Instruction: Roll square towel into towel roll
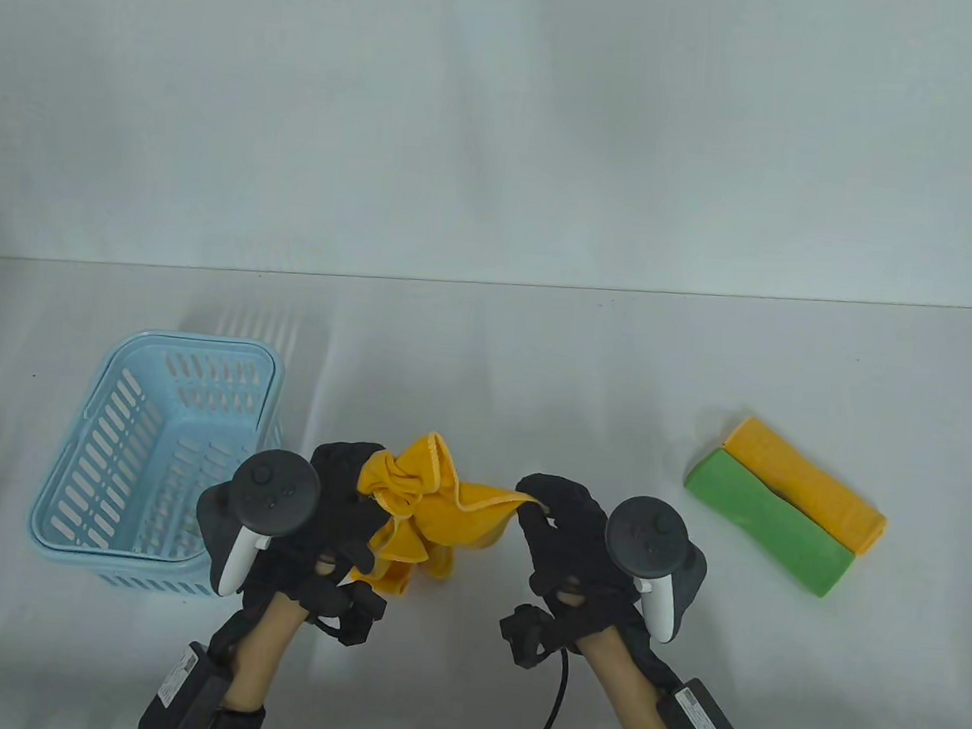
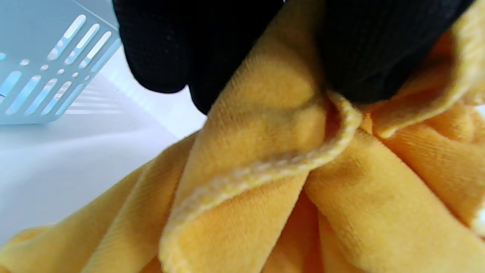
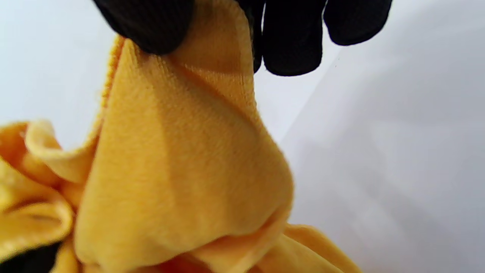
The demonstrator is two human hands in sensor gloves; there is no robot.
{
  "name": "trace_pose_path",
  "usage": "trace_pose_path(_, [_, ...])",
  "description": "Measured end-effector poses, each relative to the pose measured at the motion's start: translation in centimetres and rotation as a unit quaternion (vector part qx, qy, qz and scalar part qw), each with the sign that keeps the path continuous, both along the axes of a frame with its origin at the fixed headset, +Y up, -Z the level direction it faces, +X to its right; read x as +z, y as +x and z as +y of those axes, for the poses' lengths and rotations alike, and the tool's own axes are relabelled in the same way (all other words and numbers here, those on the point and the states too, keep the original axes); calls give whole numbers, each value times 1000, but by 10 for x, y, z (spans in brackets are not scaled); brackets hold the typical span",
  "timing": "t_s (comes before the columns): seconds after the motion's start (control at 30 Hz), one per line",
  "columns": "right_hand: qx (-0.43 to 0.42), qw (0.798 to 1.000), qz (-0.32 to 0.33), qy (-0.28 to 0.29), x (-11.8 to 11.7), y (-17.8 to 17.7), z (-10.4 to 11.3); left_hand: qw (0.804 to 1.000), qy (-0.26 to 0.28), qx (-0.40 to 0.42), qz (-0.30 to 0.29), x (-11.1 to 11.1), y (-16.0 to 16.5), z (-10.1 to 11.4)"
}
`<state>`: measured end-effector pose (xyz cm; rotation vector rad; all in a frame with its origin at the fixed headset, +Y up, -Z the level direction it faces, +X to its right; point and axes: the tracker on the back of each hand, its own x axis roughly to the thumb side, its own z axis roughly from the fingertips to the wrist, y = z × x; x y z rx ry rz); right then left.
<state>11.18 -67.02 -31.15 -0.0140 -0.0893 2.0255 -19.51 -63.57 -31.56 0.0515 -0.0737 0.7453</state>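
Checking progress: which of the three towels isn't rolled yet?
The crumpled yellow towel held between both hands; the green roll and yellow roll lie finished at right.

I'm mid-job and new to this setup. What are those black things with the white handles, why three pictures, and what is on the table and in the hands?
There is no robot: these are a person's two hands in black sensor gloves, each with a tracker strapped to its back. The table view looks down on everything; the two close-ups come from cameras on each wrist. The left hand grips a bunched part of a crumpled yellow towel, and the right hand pinches its edge, so the cloth hangs between them above the white table. It is not rolled yet. A light blue basket stands to the left. To the right lie two finished rolls side by side, a green roll and a yellow roll.
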Motion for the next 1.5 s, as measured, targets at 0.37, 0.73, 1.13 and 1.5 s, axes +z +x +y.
trace_pose_path(0.37, [-35, 998, -40, 22, -1, 23, 15, 998, -39, -42, -24, -6, 12, -16])
trace_pose_path(0.73, [-24, 995, -52, 87, 9, 32, 60, 993, -73, -79, -55, -12, 28, -34])
trace_pose_path(1.13, [73, 994, -55, 61, -19, 22, 146, 986, -111, -117, -48, -20, 27, -53])
trace_pose_path(1.5, [122, 988, -96, 21, -33, 27, 192, 975, -104, -193, -36, -19, 32, -52])
